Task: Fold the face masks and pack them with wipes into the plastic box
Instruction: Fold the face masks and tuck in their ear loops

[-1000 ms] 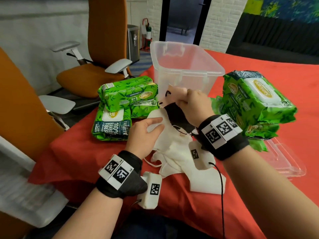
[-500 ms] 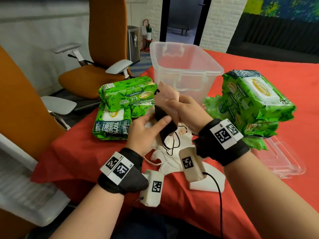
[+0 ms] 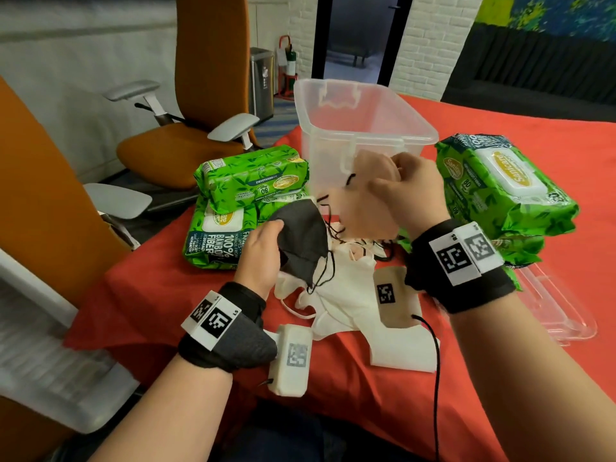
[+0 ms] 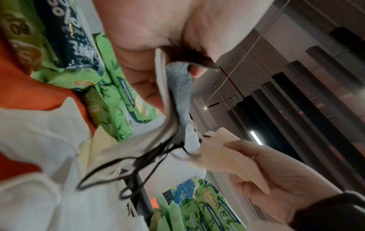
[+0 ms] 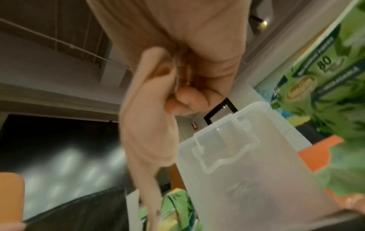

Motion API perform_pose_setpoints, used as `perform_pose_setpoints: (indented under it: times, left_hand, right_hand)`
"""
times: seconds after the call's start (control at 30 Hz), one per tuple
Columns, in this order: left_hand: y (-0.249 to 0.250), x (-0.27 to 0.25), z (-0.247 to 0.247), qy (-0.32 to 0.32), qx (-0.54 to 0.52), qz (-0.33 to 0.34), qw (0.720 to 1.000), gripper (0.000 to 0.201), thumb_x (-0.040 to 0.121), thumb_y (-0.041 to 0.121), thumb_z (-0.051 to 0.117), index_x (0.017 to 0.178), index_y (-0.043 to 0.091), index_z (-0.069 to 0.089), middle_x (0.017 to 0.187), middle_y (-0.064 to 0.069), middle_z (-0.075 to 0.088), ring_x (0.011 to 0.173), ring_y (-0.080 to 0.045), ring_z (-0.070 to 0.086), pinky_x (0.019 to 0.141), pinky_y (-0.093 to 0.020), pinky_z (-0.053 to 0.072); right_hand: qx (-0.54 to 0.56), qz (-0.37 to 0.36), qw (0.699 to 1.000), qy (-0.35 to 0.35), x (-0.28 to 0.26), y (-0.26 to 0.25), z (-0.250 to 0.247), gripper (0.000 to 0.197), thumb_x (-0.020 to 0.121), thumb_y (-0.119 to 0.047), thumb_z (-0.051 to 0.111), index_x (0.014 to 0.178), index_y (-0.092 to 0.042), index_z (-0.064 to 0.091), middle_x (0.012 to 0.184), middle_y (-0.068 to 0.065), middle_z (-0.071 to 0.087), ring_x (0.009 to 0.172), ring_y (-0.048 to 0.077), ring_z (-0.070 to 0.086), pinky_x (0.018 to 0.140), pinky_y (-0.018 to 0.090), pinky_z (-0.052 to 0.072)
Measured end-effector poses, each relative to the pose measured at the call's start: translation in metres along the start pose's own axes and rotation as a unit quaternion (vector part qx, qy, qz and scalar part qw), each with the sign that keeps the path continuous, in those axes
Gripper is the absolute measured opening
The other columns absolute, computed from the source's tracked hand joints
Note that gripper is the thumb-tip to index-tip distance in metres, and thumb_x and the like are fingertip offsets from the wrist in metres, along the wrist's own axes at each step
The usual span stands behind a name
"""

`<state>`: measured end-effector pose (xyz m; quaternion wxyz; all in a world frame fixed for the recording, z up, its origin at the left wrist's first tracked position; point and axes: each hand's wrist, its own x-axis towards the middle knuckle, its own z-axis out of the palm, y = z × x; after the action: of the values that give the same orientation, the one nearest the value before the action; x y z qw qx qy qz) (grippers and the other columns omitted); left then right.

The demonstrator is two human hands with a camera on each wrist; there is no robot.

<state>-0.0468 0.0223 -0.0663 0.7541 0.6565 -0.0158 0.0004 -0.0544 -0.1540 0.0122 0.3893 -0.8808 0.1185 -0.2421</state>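
Left hand [image 3: 261,253] gripped black mask [image 3: 301,240]; right hand [image 3: 411,190] pinched beige mask [image 3: 365,203]. White masks [image 3: 346,295] beneath; box [image 3: 361,128] beyond; wipes [image 3: 246,198] flanked both.

A red cloth [image 3: 500,378] covers the table. Left of it stands an orange office chair [image 3: 186,141] with grey armrests [image 3: 233,126]; a second orange chair back [image 3: 43,201] fills the near left edge. Behind the chairs runs a pale grey wall [image 3: 83,61]. A steel bin [image 3: 261,83] and a red stand with a green bottle [image 3: 290,61] sit by a dark doorway [image 3: 356,38] framed by white brick [image 3: 423,45]. To the right, a dark sofa [image 3: 533,78] stands under a blue and yellow mural [image 3: 550,11]. The left wrist view shows dark ceiling slats [image 4: 296,101] and a strip light [image 4: 255,137].
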Motion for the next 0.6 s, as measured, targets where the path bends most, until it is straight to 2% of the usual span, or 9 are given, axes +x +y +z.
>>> perform_pose_setpoints:
  times: [0.07, 0.13, 0.27, 0.3, 0.37, 0.4, 0.47, 0.53, 0.6]
  left_hand:
    - [0.001, 0.0, 0.002, 0.008, 0.002, 0.014, 1.0, 0.022, 0.097, 0.011, 0.04, 0.105, 0.012, 0.06, 0.098, 0.008, 0.057, 0.103, -0.012, 0.05, 0.089, -0.02, 0.035]
    - [0.0, 0.0, 0.004, 0.005, 0.006, 0.032, 0.999, 0.019, 0.097, 0.011, 0.042, 0.102, 0.018, 0.058, 0.095, 0.012, 0.061, 0.1, -0.01, 0.057, 0.09, -0.021, 0.041]
    - [-0.001, 0.0, 0.006, -0.019, -0.009, 0.069, 0.997, 0.019, 0.092, 0.015, 0.049, 0.103, 0.023, 0.062, 0.108, -0.002, 0.066, 0.109, -0.02, 0.06, 0.101, -0.041, 0.045]
    - [0.001, -0.002, 0.007, -0.026, -0.018, 0.074, 0.997, 0.023, 0.091, 0.011, 0.051, 0.105, 0.025, 0.061, 0.111, -0.004, 0.066, 0.11, -0.021, 0.06, 0.101, -0.045, 0.044]
    - [0.007, -0.005, 0.006, -0.041, -0.048, 0.073, 0.995, 0.04, 0.091, -0.003, 0.049, 0.112, 0.029, 0.056, 0.119, -0.009, 0.063, 0.114, -0.025, 0.058, 0.101, -0.049, 0.044]
    - [0.009, -0.005, 0.004, -0.048, -0.066, 0.067, 0.994, 0.047, 0.09, -0.008, 0.048, 0.115, 0.032, 0.053, 0.121, -0.011, 0.062, 0.113, -0.026, 0.059, 0.097, -0.048, 0.047]
    - [0.012, -0.007, -0.002, -0.056, -0.079, 0.06, 0.993, 0.049, 0.089, -0.01, 0.048, 0.112, 0.033, 0.052, 0.11, -0.006, 0.067, 0.101, -0.018, 0.065, 0.084, -0.037, 0.055]
    - [0.014, -0.007, -0.005, -0.059, -0.054, 0.068, 0.994, 0.041, 0.088, -0.011, 0.047, 0.103, 0.025, 0.058, 0.096, 0.003, 0.069, 0.09, -0.007, 0.066, 0.081, -0.027, 0.054]
    - [0.014, -0.005, -0.006, -0.057, -0.051, 0.041, 0.996, 0.034, 0.091, -0.007, 0.042, 0.094, 0.019, 0.064, 0.087, 0.003, 0.071, 0.085, -0.009, 0.067, 0.079, -0.033, 0.056]
  right_hand:
    - [-0.021, -0.01, 1.0, 0.005, -0.003, -0.004, -0.003, 0.018, 0.078, -0.01, 0.063, 0.095, -0.012, 0.057, 0.089, 0.002, 0.054, 0.081, 0.019, 0.05, 0.068, 0.026, 0.037]
    - [-0.023, -0.016, 0.999, -0.027, -0.01, -0.008, 0.002, 0.02, 0.079, -0.008, 0.062, 0.096, -0.013, 0.054, 0.091, 0.002, 0.053, 0.082, 0.02, 0.05, 0.069, 0.03, 0.041]
    - [0.006, -0.035, 0.989, -0.14, -0.025, -0.017, 0.028, 0.018, 0.081, -0.014, 0.063, 0.091, -0.019, 0.049, 0.084, 0.003, 0.054, 0.075, 0.018, 0.05, 0.066, 0.026, 0.037]
    - [0.029, -0.035, 0.985, -0.167, -0.028, -0.019, 0.033, 0.016, 0.083, -0.019, 0.064, 0.089, -0.018, 0.05, 0.078, 0.002, 0.054, 0.068, 0.017, 0.05, 0.063, 0.026, 0.038]
    - [0.105, -0.009, 0.969, -0.225, -0.033, -0.026, 0.038, 0.018, 0.091, -0.029, 0.056, 0.089, -0.012, 0.052, 0.066, 0.003, 0.053, 0.053, 0.016, 0.051, 0.054, 0.027, 0.044]
    - [0.154, 0.015, 0.955, -0.251, -0.034, -0.027, 0.039, 0.023, 0.095, -0.03, 0.049, 0.09, -0.008, 0.053, 0.062, 0.006, 0.052, 0.049, 0.018, 0.05, 0.051, 0.028, 0.045]
    - [0.223, 0.053, 0.931, -0.285, -0.033, -0.027, 0.037, 0.025, 0.098, -0.023, 0.041, 0.093, -0.003, 0.055, 0.063, 0.011, 0.049, 0.049, 0.021, 0.049, 0.051, 0.029, 0.045]
    - [0.236, 0.048, 0.925, -0.295, -0.034, -0.023, 0.035, 0.013, 0.095, -0.01, 0.044, 0.098, -0.002, 0.055, 0.066, 0.011, 0.049, 0.049, 0.017, 0.051, 0.05, 0.026, 0.048]
    - [0.187, 0.008, 0.938, -0.291, -0.035, -0.018, 0.034, 0.014, 0.088, -0.003, 0.057, 0.101, -0.004, 0.054, 0.067, 0.008, 0.052, 0.049, 0.011, 0.054, 0.053, 0.021, 0.05]
